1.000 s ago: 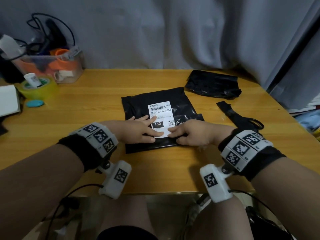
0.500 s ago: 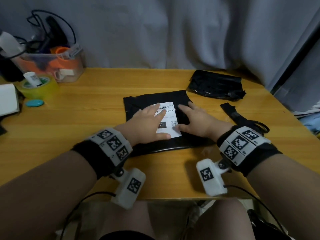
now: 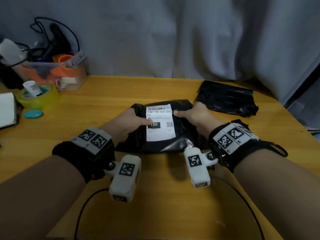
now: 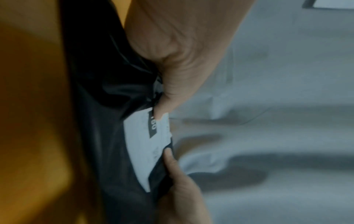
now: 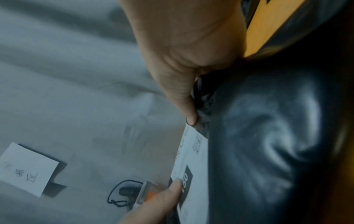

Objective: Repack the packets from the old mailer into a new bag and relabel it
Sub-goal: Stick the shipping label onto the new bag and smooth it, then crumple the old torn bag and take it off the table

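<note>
A black mailer bag [image 3: 183, 130] with a white shipping label [image 3: 160, 124] is held tilted up off the wooden table [image 3: 103, 104], its near edge low. My left hand [image 3: 129, 121] grips its left side, thumb on the label [image 4: 139, 145]. My right hand [image 3: 194, 116] grips its right side, thumb at the label's upper right corner [image 5: 195, 145]. The fingers of both hands are behind the bag [image 5: 268, 136], hidden. A crumpled black old mailer [image 3: 226, 98] lies flat at the back right.
A clear bin [image 3: 57, 73] of tools and cables, a yellow tape roll [image 3: 40, 97], a small blue object [image 3: 32, 113] and a white box [image 3: 7, 108] stand at the left. Black scissors [image 3: 277, 149] lie by my right wrist. A grey curtain hangs behind the table.
Both hands were pressing flat on the label with the bag lying on the table. They have moved to the bag's sides, gripped it and raised its far edge.
</note>
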A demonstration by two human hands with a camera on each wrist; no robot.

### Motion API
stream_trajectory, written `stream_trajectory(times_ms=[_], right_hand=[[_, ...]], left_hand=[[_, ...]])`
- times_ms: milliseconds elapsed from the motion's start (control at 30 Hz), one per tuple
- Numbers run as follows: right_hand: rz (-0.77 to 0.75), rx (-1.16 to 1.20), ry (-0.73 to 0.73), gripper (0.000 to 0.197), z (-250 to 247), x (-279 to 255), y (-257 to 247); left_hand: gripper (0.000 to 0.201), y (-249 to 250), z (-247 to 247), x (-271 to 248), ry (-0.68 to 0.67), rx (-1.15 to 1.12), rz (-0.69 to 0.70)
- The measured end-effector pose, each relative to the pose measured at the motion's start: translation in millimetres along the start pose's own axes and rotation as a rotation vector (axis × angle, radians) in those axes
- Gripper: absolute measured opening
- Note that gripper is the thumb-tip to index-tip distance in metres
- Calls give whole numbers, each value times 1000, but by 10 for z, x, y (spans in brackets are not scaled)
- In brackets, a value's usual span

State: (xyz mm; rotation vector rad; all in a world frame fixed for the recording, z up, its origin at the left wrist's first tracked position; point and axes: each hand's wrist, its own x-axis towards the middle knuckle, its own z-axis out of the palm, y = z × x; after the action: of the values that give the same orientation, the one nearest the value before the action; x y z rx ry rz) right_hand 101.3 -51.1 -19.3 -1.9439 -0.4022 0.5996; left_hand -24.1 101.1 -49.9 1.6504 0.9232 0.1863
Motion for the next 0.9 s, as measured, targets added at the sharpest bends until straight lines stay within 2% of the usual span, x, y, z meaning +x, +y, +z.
stream_trajectory(times_ms=[100,200,233,333,400,500,567,633,733,833,900], right_hand=[[-100,34,74,31,78,285,-187],[-219,14,62,22,200,551,-357],[-233,19,47,25,248,618,-402],[-202,113,-50,50,392,748,-471],[-140,73,-124,62,448,822,-430],[-146,-127,-155,58,363,865,-326],[-221,-281,-122,53,157,859,-283],[-326,-346,-39,39,-139,820,-258],[-395,-339,29,24,-692,713,-137],[-371,-457,88,22,-1263,555,76],[-303,-559,106,21,-1608,424,219]], left_hand=[[50,178,-137,235,89,-77,164],[48,384,-274,520,190,-52,276],[46,425,-322,637,232,-4,290],[43,475,-444,948,308,261,281],[50,502,-475,1014,336,483,236],[60,563,-401,980,411,789,169],[59,656,-260,895,425,874,255],[54,779,-46,813,350,835,427],[45,910,435,711,140,860,637],[48,942,1025,637,-62,923,718],[59,937,1416,631,-200,976,740]])
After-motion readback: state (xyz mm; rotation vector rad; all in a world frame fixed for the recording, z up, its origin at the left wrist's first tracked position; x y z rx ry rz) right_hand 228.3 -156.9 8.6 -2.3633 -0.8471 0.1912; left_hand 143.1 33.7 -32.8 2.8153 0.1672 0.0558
